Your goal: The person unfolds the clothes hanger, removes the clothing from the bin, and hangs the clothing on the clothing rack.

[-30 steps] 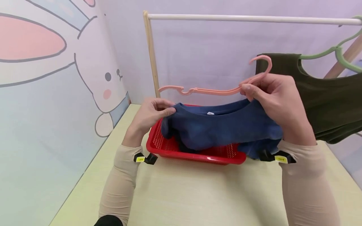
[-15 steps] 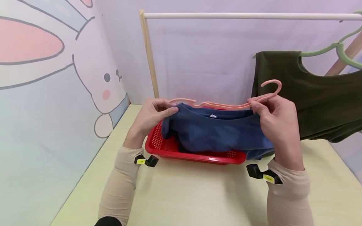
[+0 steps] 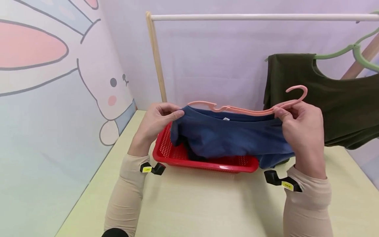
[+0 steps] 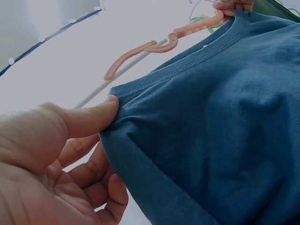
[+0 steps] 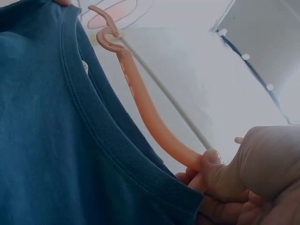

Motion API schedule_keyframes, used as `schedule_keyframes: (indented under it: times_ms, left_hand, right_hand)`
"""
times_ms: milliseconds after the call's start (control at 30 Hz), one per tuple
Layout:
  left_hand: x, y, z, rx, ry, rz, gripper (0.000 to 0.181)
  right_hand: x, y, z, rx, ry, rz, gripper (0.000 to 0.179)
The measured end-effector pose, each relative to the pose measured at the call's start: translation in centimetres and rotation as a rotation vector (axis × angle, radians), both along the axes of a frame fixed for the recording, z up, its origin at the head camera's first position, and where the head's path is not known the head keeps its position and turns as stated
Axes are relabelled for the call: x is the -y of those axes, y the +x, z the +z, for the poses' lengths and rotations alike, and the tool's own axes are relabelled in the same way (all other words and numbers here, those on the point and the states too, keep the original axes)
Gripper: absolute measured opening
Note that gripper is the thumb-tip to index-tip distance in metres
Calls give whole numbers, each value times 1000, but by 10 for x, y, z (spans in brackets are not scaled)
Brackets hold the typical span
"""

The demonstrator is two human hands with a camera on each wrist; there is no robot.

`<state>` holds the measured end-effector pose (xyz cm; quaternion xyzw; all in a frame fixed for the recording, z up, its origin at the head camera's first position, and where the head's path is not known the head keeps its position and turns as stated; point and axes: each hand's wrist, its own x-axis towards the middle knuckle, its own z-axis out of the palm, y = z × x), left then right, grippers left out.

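A blue shirt [image 3: 231, 138] is stretched between both hands, its neckline facing up with a small white label showing. My left hand [image 3: 161, 123] pinches the shirt's shoulder at the left end of the neckline, thumb in front. My right hand [image 3: 305, 128] pinches a pink clothes hanger [image 3: 251, 112] near its hook, beside the shirt's other shoulder. One hanger arm reaches left above the neckline, its tip free of the cloth in the left wrist view. The other arm is hidden behind the right hand and shirt. In the right wrist view, the shirt's edge [image 5: 178, 194] meets the right fingers.
Under the shirt, a red basket [image 3: 207, 163] with dark cloth inside stands on the pale table [image 3: 207, 204]. Behind it runs a white rail [image 3: 251, 17] on a wooden post [image 3: 157, 59]. A dark green top [image 3: 331, 102] hangs at right on a green hanger [image 3: 334, 56].
My right hand brought the hanger down to the neckline, then shifted it slightly right. The hanger's left tip has moved away from the left hand, which stays nearly still on the shirt.
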<state>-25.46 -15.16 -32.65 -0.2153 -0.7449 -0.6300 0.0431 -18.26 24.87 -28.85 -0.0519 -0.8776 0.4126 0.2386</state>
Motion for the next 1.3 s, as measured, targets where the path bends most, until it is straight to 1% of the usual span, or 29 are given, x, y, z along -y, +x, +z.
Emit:
schedule_keyframes:
  times_ms: [233,467,567,700,867,967,1167,1300]
  left_hand:
    - [3,1,2,-15,20,25,18]
    - [-5,0,0,-94,52,18,17]
    - [-9,1,-2,-112,29,17,17]
    - [-14,3,-5,-118,6,15,16]
    - [-26,4,-7,-133,3,-19,15]
    - [-31,4,-9,-141,-13,-27,14]
    - [-38,6,-9,-148,-64,-13,15]
    - [-43,7,-8,-168,-98,-12,14]
  right_hand:
    - [1,-2,-4,50,20,1,29]
    - [5,-3,-5,57,82,17,28]
    - [9,-2,-6,54,113,22,26]
    - [15,-1,-8,44,123,38,25]
    - [25,0,-10,49,135,73,26]
    - [32,0,-11,45,139,90,25]
    - [46,0,-13,32,127,125,23]
    - [55,-2,-14,17,119,151,22]
